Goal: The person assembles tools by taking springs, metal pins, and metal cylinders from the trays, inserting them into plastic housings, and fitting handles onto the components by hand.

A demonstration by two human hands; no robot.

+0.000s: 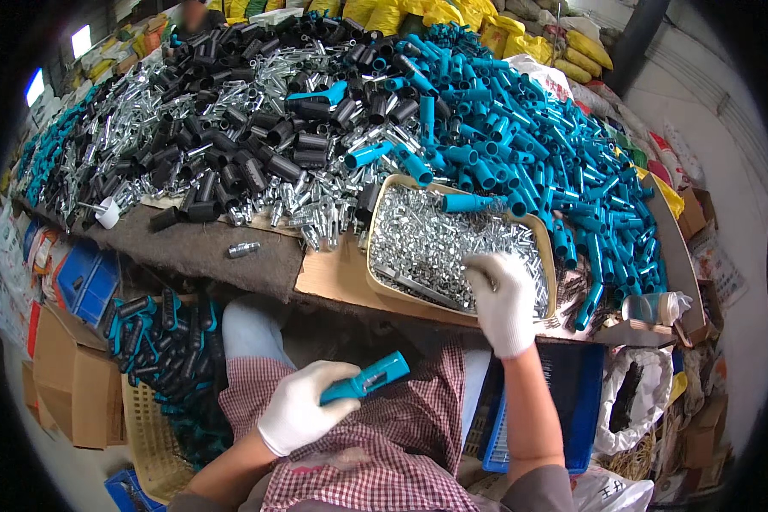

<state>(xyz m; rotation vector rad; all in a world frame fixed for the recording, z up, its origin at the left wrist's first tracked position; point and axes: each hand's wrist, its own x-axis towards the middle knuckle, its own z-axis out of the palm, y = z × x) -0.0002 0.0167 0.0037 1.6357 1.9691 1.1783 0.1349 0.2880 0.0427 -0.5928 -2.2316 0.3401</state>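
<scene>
My left hand (309, 408), in a white knit glove, is wrapped round a teal plastic tube (369, 381) with a slot in its side, held tilted above my lap. Over the right part of a cream tray (548, 294) hangs my right hand (505, 300), gloved the same way. Its thumb and fingers are pinched together; whatever lies between them is too small to make out. Small silver metal parts (418, 247) fill the tray. A loose teal tube (472, 203) lies across the tray's far side.
Behind the tray spreads a large heap of teal tubes (520, 145), with black tubes (290, 154) and silver metal fittings (273, 72) to the left. One fitting (244, 249) lies alone near the table edge. Below left, a basket (149, 435) stands beside teal-and-black pieces (166, 358).
</scene>
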